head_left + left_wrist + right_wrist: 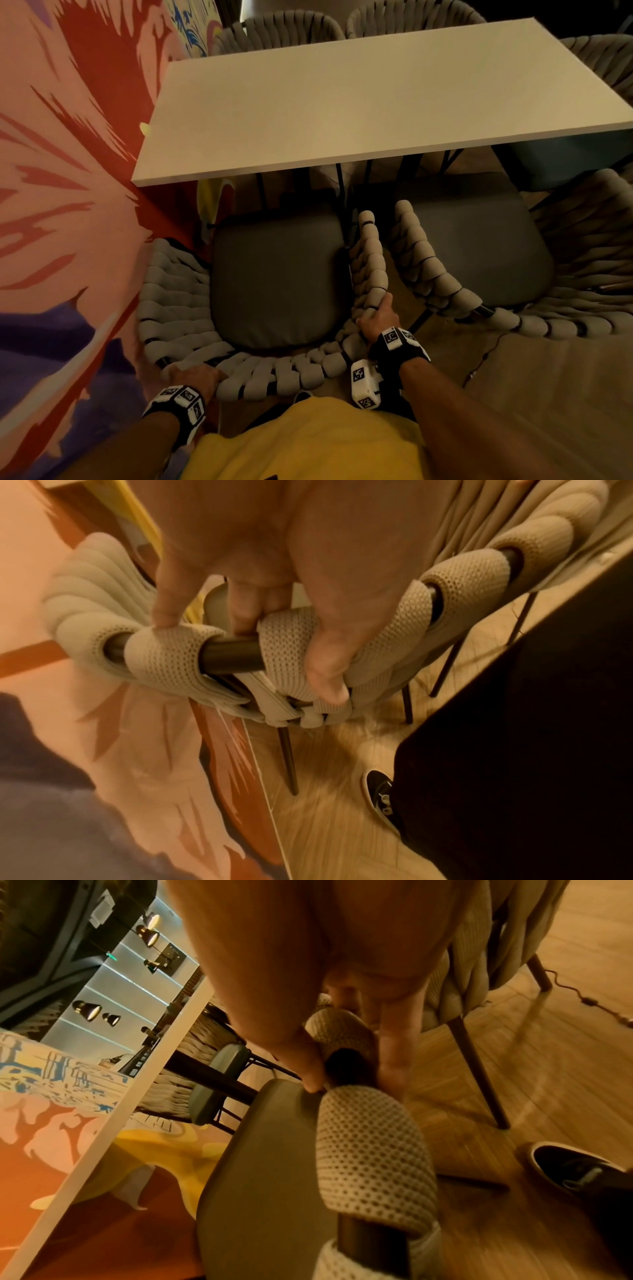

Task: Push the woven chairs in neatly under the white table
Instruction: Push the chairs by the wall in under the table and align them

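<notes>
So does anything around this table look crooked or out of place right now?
Yes. Both near grey woven chairs sit pulled out from the white rectangular table. The left chair, gripped by both hands, looks fairly square; the right chair is angled, its armrest crowding the left chair's.

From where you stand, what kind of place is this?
Probably a café or restaurant dining area. A white table is ringed by several matching woven chairs, a bright painted mural covers the wall beside it, and pendant lamps hang farther back.

A painted mural wall meets a wood-look floor.
</notes>
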`<action>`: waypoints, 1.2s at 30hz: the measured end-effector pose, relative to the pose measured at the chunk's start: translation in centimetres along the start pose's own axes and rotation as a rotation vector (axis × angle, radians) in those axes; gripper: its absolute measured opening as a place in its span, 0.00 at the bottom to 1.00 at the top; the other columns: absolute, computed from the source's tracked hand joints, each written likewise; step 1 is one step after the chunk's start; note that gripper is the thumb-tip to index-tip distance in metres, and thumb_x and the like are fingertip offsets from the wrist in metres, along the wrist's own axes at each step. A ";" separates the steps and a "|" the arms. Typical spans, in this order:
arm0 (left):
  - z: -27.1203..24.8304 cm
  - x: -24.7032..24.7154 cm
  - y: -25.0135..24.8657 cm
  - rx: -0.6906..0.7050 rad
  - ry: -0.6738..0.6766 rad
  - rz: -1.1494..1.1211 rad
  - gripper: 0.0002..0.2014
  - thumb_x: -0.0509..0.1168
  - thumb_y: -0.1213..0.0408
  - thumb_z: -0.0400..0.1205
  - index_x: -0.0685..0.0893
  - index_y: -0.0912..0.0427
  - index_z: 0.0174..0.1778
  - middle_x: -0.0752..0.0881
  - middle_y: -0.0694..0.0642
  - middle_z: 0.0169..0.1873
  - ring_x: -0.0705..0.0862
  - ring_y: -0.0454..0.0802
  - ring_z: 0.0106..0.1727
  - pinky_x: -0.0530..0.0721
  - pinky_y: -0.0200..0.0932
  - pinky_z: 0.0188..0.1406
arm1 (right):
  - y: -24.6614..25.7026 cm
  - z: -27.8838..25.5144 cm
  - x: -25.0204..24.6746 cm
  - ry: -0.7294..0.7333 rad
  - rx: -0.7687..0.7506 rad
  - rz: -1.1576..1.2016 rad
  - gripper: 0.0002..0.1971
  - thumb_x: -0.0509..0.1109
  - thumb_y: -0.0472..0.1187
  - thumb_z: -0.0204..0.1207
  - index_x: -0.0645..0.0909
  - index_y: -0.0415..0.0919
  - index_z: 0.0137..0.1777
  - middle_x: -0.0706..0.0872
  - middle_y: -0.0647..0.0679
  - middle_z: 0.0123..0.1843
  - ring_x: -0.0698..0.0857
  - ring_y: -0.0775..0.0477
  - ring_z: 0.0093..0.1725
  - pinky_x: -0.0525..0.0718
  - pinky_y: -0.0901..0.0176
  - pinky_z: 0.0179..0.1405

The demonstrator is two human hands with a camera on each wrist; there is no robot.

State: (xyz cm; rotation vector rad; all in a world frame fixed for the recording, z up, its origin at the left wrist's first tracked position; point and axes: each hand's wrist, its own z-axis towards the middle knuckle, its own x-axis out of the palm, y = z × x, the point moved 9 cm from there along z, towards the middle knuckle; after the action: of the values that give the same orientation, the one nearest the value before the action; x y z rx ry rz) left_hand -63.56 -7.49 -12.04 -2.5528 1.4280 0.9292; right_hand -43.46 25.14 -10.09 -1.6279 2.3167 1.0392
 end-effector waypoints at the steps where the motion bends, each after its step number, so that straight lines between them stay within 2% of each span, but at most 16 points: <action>1: -0.2 -0.4 0.1 -0.005 -0.023 -0.010 0.23 0.60 0.53 0.83 0.70 0.34 0.75 0.72 0.49 0.78 0.71 0.52 0.77 0.68 0.54 0.78 | 0.0 0.0 0.2 0.000 -0.002 0.009 0.46 0.73 0.42 0.71 0.45 0.54 0.82 0.77 0.35 0.68 0.83 0.31 0.58 0.87 0.38 0.54; 5: -0.9 -1.0 0.1 -0.008 -0.063 -0.061 0.21 0.58 0.53 0.84 0.72 0.35 0.75 0.74 0.48 0.77 0.73 0.50 0.76 0.70 0.49 0.77 | 0.1 0.1 0.0 -0.032 -0.006 0.018 0.39 0.70 0.41 0.74 0.52 0.51 0.79 0.78 0.34 0.67 0.84 0.30 0.57 0.88 0.40 0.51; 11: -2.3 -2.4 0.4 -0.034 -0.156 -0.024 0.19 0.57 0.49 0.83 0.75 0.30 0.70 0.79 0.45 0.72 0.77 0.50 0.72 0.72 0.52 0.73 | 0.8 0.0 -0.4 -0.065 -0.015 0.007 0.32 0.68 0.42 0.76 0.55 0.52 0.76 0.79 0.36 0.65 0.84 0.30 0.55 0.88 0.37 0.51; 15: -2.2 -2.1 0.6 -0.023 -0.107 -0.049 0.22 0.58 0.49 0.83 0.71 0.32 0.74 0.74 0.48 0.76 0.74 0.50 0.75 0.70 0.51 0.76 | 1.3 -0.4 -0.5 -0.087 -0.036 0.014 0.34 0.68 0.40 0.77 0.53 0.54 0.77 0.78 0.36 0.64 0.84 0.31 0.56 0.88 0.37 0.52; 18: -2.1 -2.3 -0.3 -0.022 -0.102 -0.073 0.23 0.58 0.44 0.79 0.70 0.28 0.72 0.74 0.47 0.76 0.74 0.51 0.74 0.69 0.56 0.75 | 0.9 0.0 -1.4 -0.085 -0.008 0.026 0.34 0.67 0.40 0.78 0.53 0.54 0.78 0.78 0.36 0.66 0.84 0.31 0.56 0.88 0.36 0.52; 21: -1.3 -2.6 -1.4 -0.030 -0.087 -0.060 0.21 0.53 0.48 0.84 0.68 0.31 0.75 0.73 0.49 0.77 0.73 0.51 0.76 0.66 0.55 0.76 | 0.5 0.6 -2.4 -0.091 0.010 0.002 0.34 0.68 0.41 0.77 0.53 0.54 0.78 0.78 0.35 0.66 0.84 0.31 0.55 0.88 0.36 0.51; 24: -1.1 -3.1 -1.2 -0.065 -0.107 -0.119 0.21 0.51 0.52 0.86 0.69 0.32 0.75 0.73 0.49 0.77 0.73 0.51 0.76 0.68 0.55 0.76 | 1.2 1.0 -2.6 -0.065 0.000 -0.025 0.38 0.71 0.42 0.76 0.51 0.53 0.79 0.77 0.35 0.68 0.83 0.34 0.52 0.88 0.41 0.49; 27: -0.7 -2.8 -0.1 -0.070 -0.176 -0.306 0.21 0.54 0.57 0.86 0.72 0.44 0.77 0.71 0.54 0.79 0.71 0.53 0.77 0.67 0.47 0.79 | 2.1 1.1 -2.6 -0.058 -0.004 -0.061 0.44 0.73 0.43 0.76 0.46 0.49 0.83 0.74 0.34 0.73 0.82 0.30 0.63 0.85 0.39 0.58; 29: -1.3 -2.9 0.4 -0.134 -0.260 -0.408 0.25 0.56 0.51 0.83 0.73 0.53 0.77 0.70 0.58 0.78 0.69 0.57 0.78 0.62 0.49 0.81 | 2.1 1.0 -2.6 -0.063 -0.003 -0.058 0.46 0.73 0.44 0.76 0.45 0.48 0.84 0.72 0.33 0.74 0.79 0.29 0.68 0.84 0.41 0.61; 30: -1.9 -3.1 0.5 -0.194 -0.334 -0.465 0.29 0.59 0.48 0.79 0.73 0.55 0.76 0.69 0.60 0.78 0.67 0.60 0.79 0.61 0.53 0.82 | 1.9 0.9 -2.6 -0.071 0.000 -0.038 0.45 0.73 0.44 0.76 0.45 0.48 0.84 0.72 0.33 0.75 0.79 0.28 0.68 0.83 0.42 0.59; 31: -2.4 -3.0 1.1 -0.272 -0.396 -0.560 0.31 0.64 0.52 0.76 0.70 0.55 0.77 0.66 0.62 0.79 0.63 0.62 0.80 0.61 0.55 0.81 | 1.5 0.8 -2.6 -0.078 0.011 -0.016 0.45 0.74 0.45 0.76 0.46 0.48 0.83 0.72 0.33 0.74 0.79 0.28 0.68 0.83 0.42 0.58; 33: -3.4 -2.3 3.0 -0.463 -0.473 -0.876 0.36 0.67 0.67 0.75 0.62 0.57 0.80 0.58 0.65 0.81 0.59 0.66 0.81 0.62 0.60 0.80 | 0.5 0.7 -2.3 -0.081 0.042 0.012 0.44 0.74 0.45 0.75 0.49 0.45 0.82 0.73 0.32 0.74 0.79 0.28 0.68 0.83 0.41 0.58; 34: -3.5 -1.8 4.1 -0.543 -0.498 -1.048 0.36 0.65 0.69 0.77 0.60 0.58 0.81 0.59 0.66 0.81 0.61 0.68 0.79 0.64 0.63 0.78 | -0.1 0.8 -2.0 -0.079 0.063 0.027 0.44 0.75 0.44 0.74 0.49 0.44 0.82 0.73 0.32 0.74 0.79 0.28 0.67 0.84 0.41 0.58; 36: -4.0 -1.1 6.0 -0.686 -0.500 -1.367 0.32 0.59 0.63 0.82 0.58 0.64 0.82 0.67 0.70 0.77 0.69 0.71 0.75 0.68 0.64 0.74 | -1.1 0.7 -1.5 -0.072 0.111 0.060 0.46 0.77 0.43 0.73 0.49 0.43 0.82 0.74 0.32 0.72 0.80 0.28 0.65 0.85 0.38 0.58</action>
State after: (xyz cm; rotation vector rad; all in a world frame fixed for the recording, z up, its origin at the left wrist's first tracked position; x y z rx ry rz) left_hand -66.86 -11.38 -6.84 -2.4362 -0.8704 1.5640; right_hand -42.05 26.51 -10.42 -1.4657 2.3444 0.9450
